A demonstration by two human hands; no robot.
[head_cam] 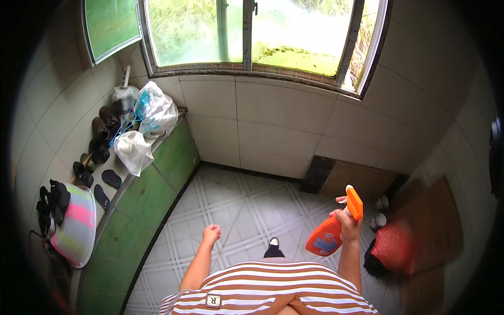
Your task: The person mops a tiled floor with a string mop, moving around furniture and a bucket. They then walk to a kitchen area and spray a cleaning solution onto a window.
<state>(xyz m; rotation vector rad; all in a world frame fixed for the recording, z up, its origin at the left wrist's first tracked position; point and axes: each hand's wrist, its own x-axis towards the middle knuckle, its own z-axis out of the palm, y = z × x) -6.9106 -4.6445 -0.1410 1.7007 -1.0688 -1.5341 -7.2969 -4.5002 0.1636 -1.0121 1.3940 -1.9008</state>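
Note:
My right hand (pixel 348 227) grips an orange plastic trigger spray bottle (pixel 325 238) by its neck, just under the spray head. The bottle is tilted, its nozzle end up and its labelled body hanging to the left. A finger lies at the white trigger. My left hand (pixel 212 234) hangs over the tiled floor (pixel 236 212) with its fingers curled in; nothing shows in it. One foot in a black and white shoe (pixel 273 241) appears below me on the floor.
A low green cabinet (pixel 138 204) along the left wall carries several shoes (pixel 100 130), plastic bags (pixel 157 110) and an upturned plastic tub (pixel 76 220). Ahead is a sliding window (pixel 247 35). On the right stand a red plastic bag (pixel 391 248), two cans (pixel 378 221) and cardboard (pixel 441 224).

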